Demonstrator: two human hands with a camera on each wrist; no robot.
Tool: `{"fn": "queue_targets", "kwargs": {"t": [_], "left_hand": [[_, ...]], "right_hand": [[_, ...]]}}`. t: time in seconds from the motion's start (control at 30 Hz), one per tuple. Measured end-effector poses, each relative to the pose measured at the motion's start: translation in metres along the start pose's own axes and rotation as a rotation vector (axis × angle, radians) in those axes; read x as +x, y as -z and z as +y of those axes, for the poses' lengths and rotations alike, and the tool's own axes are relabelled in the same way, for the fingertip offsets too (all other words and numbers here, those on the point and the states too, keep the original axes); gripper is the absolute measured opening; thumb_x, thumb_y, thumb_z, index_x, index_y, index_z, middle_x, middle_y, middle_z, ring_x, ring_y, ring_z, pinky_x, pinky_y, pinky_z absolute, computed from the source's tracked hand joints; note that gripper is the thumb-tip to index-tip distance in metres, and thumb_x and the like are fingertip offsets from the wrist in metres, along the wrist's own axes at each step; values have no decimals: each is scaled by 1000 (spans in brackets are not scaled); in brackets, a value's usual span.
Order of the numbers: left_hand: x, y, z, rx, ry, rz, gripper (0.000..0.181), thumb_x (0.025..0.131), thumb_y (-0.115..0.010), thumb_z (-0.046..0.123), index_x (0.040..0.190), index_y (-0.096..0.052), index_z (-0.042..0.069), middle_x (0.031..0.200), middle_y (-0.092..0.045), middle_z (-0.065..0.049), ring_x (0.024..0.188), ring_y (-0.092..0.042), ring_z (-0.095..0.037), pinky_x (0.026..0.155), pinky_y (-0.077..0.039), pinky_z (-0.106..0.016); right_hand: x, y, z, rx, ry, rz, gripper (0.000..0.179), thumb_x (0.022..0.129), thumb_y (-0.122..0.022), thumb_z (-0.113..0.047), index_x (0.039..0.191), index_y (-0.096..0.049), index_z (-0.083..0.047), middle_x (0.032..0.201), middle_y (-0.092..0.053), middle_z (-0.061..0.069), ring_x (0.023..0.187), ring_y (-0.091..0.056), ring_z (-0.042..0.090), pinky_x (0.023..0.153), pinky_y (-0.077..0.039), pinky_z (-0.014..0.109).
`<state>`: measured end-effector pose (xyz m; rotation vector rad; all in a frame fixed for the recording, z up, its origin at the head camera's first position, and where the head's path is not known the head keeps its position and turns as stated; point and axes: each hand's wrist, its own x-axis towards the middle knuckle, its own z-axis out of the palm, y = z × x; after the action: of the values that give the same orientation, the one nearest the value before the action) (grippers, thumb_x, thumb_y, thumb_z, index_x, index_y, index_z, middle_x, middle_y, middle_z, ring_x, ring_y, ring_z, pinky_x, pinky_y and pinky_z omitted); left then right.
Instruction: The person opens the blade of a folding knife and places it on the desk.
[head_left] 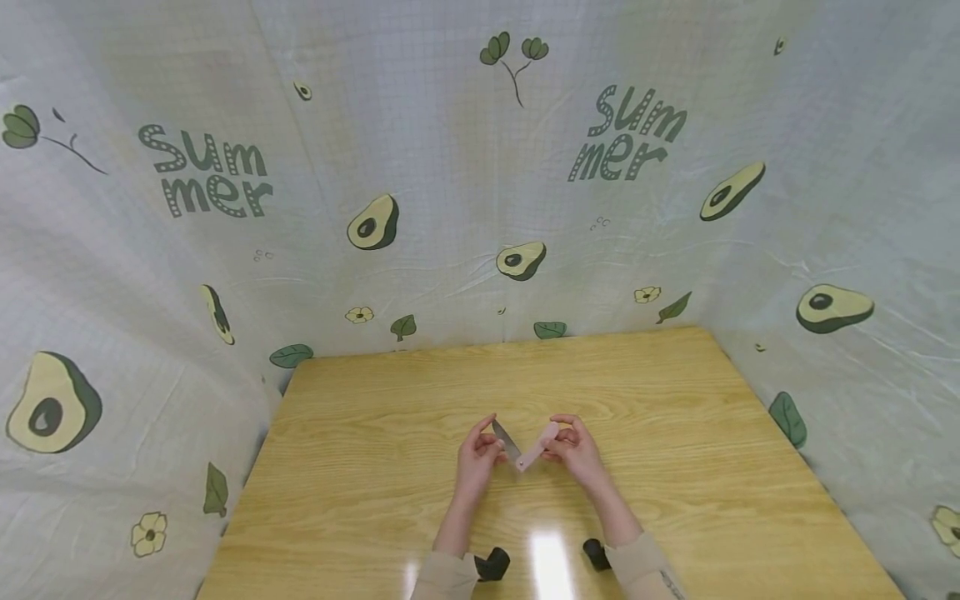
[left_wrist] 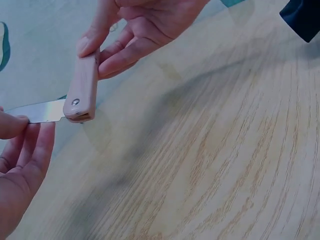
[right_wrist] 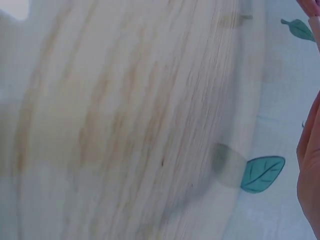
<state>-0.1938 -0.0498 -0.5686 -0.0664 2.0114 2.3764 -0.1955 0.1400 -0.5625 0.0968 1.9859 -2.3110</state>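
Note:
A folding knife (head_left: 528, 455) with a pale pinkish wooden handle (left_wrist: 83, 85) is held between both hands over the table, its blade swung partway out so that blade and handle make a V. My left hand (head_left: 477, 457) pinches the metal blade (left_wrist: 46, 111) between thumb and fingers. The handle's far end is gripped by my right hand (head_left: 572, 450), thumb on one face and fingers on the other. A round metal pivot (left_wrist: 75, 102) shows where blade meets handle. In the right wrist view only the edge of the right hand (right_wrist: 311, 165) appears; the knife is out of frame there.
The wooden table (head_left: 375, 500) lies beneath both hands, with a bright glare patch near its front. A white cloth (head_left: 435, 150) printed with avocados and leaves hangs behind and at both sides. Black wrist devices (head_left: 492, 565) sit by the sleeve cuffs.

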Motion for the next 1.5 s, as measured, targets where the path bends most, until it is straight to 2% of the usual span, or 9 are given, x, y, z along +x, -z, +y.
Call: {"fn": "queue_targets", "kwargs": {"t": [0.1, 0.23, 0.43, 0.63, 0.77, 0.97, 1.23, 1.4, 1.5], "left_hand": [[0, 0, -1, -15, -30, 38, 50, 90, -58, -10, 139, -50, 0, 92, -54, -8, 78, -57, -13, 75, -61, -33], [-1, -1, 0, -42, -63, 84, 51, 91, -58, -10, 140, -48, -1, 92, -53, -9, 79, -57, -13, 72, -60, -26], [-5, -6, 3, -103, -83, 184, 55, 92, -55, -10, 144, -42, 1, 92, -49, -6, 80, -55, -12, 74, -60, -25], [-10, -17, 6, -277, -117, 306, 58, 92, -53, -10, 146, -32, -3, 95, -49, -6, 84, -55, -13, 76, -59, -25], [-13, -26, 8, -354, -116, 377, 57, 93, -51, -9, 145, -27, -9, 99, -49, -10, 86, -57, -13, 78, -59, -25], [-16, -34, 7, -435, -110, 465, 55, 95, -50, -9, 143, -25, -6, 101, -48, -13, 89, -61, -16, 84, -59, -30], [-17, -40, 6, -471, -120, 502, 48, 95, -49, -9, 137, -24, -7, 102, -45, -15, 89, -60, -16, 88, -58, -33], [-19, -35, 0, -451, -84, 470, 57, 95, -48, -10, 143, -19, -4, 105, -43, -16, 91, -60, -19, 90, -57, -34], [-21, -31, -5, -425, -49, 464, 63, 94, -49, -10, 148, -18, -1, 103, -45, -14, 92, -61, -20, 90, -57, -35]], "right_hand": [[-1, -2, 2, 74, 19, 16, 43, 89, -58, 13, 128, -42, 6, 86, -56, 6, 79, -65, 17, 73, -61, 28], [-4, -6, 5, 141, 70, 45, 37, 89, -60, 12, 121, -46, 0, 87, -56, 9, 82, -65, 16, 74, -61, 30], [-6, -12, 5, 230, 95, 98, 41, 90, -59, 10, 125, -40, 5, 88, -56, 5, 83, -65, 14, 76, -61, 30], [-8, -19, 2, 290, 79, 163, 41, 93, -55, 10, 128, -35, 3, 91, -55, 1, 85, -64, 13, 81, -60, 31], [-9, -24, 2, 353, 66, 213, 37, 94, -51, 11, 126, -35, 0, 95, -55, 4, 85, -65, 14, 83, -59, 31], [-11, -32, 5, 491, 33, 275, 38, 96, -49, 10, 126, -28, 0, 101, -54, 7, 86, -67, 14, 87, -57, 30], [-13, -38, 8, 572, -1, 308, 37, 98, -48, 6, 125, -26, -5, 100, -54, 4, 88, -66, 13, 93, -55, 31], [-11, -32, 10, 499, -5, 271, 40, 98, -51, 4, 128, -25, -2, 104, -54, 7, 90, -66, 14, 93, -55, 30], [-8, -27, 10, 424, -3, 259, 43, 97, -53, 3, 132, -28, 4, 103, -54, 8, 87, -66, 13, 90, -56, 27]]}}
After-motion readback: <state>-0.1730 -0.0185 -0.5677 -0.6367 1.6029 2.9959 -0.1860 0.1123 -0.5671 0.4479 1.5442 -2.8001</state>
